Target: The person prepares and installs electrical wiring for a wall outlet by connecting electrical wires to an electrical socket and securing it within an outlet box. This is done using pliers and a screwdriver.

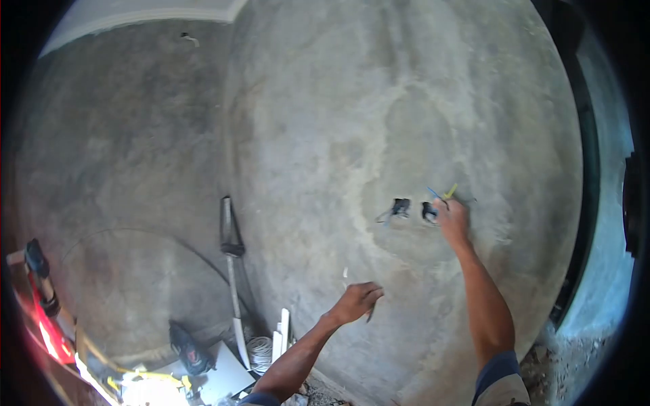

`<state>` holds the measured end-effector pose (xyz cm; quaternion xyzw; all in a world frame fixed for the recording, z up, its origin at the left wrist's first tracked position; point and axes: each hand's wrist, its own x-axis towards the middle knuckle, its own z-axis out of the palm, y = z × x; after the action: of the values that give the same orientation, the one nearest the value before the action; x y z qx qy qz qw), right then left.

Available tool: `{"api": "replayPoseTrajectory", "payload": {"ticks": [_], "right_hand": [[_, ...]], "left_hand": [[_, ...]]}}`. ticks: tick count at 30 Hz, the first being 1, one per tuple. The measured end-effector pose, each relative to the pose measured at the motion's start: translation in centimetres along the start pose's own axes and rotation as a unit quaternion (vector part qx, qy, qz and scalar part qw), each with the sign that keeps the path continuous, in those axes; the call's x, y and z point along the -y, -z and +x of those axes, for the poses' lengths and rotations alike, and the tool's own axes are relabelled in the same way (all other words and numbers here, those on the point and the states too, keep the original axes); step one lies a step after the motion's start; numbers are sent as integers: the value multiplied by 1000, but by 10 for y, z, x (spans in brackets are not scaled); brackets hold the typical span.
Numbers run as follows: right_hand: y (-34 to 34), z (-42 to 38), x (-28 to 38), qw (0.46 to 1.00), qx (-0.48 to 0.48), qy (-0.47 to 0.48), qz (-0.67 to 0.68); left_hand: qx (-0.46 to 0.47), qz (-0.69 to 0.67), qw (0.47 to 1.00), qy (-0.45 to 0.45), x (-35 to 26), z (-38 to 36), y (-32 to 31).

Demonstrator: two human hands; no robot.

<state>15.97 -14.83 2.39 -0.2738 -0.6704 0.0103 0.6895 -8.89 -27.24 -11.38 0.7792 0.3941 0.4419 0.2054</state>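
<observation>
Two square openings for electrical boxes sit side by side in the grey plastered wall. Dark wires stick out of the left opening. At the right opening, my right hand has its fingers closed on electrical wires, whose blue end and yellow end poke up past the fingertips. Lower and to the left, my left hand is closed just in front of the wall. A thin dark piece points down from its fingers, too small to name.
A bright work lamp shines at the bottom left, near a dark bag-like item. A grey pole leans in the corner beside a coil of white cable and white strips. Rubble covers the floor at the right.
</observation>
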Motion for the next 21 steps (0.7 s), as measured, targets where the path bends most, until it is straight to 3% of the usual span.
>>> {"api": "replayPoseTrajectory", "payload": {"ticks": [1,2,3,4,6,7,10,14,20,21], "right_hand": [[-7,-2,-5,1000,5,11,13],[-10,-3,-15,996,1,89,-30],[-9,-6,-21,984,-5,160,-79],[-8,-9,-17,984,-7,163,-78],[-1,-24,-16,979,31,189,-69],[1,-33,-28,963,49,245,-104],[15,-59,-39,959,118,181,-182],[25,-81,-27,964,118,180,-154],[15,-96,-33,980,92,110,-137],[12,-96,-35,975,81,133,-156]], "left_hand": [[-53,28,998,34,14,-29,13],[-102,54,991,63,35,-64,18],[-107,68,980,157,53,-104,21],[-101,105,952,269,75,-146,17],[46,296,892,338,157,-258,-5],[69,288,874,384,170,-305,-24],[37,219,832,508,173,-389,-63],[-4,164,784,599,170,-455,-108],[-15,131,750,648,164,-516,-134],[-11,130,748,650,164,-524,-134]]}}
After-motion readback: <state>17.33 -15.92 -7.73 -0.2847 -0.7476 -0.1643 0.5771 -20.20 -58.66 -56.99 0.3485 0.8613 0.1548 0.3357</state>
